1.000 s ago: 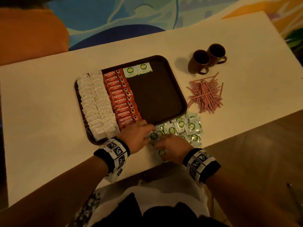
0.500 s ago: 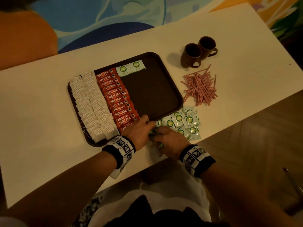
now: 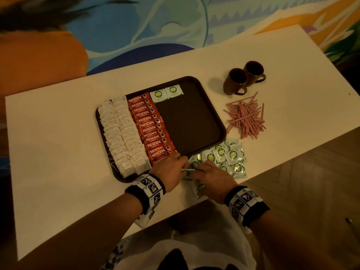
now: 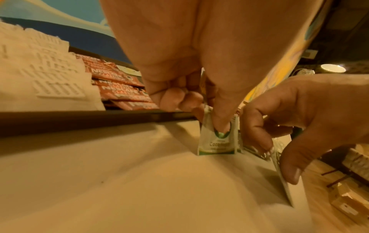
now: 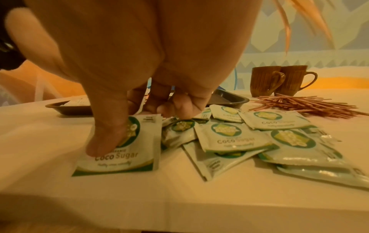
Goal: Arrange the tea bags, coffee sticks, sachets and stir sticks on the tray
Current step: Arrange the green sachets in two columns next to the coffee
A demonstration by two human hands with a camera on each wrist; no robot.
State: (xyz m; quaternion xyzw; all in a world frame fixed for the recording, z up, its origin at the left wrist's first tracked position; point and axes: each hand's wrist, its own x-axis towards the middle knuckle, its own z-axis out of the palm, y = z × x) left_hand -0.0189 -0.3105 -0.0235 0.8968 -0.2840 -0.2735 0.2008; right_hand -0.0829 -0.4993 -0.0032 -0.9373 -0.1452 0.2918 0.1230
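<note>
A pale table (image 3: 58, 152) before a painted wall carries the brown tray (image 3: 212, 117), with tea bags (image 3: 120, 137), coffee sticks (image 3: 150, 125) and two sachets (image 3: 168, 92) laid out; stir sticks (image 3: 244, 118) and loose sachets (image 3: 228, 156) lie outside. Since a second ago both hands have stayed at that pile, gathering, so none has reached the tray. From the left wrist, the left hand (image 4: 199, 88) pinches one sachet (image 4: 216, 141) upright. From the right wrist, the right hand (image 5: 143, 75) thumbs a sachet (image 5: 123, 151) flat on the table.
</note>
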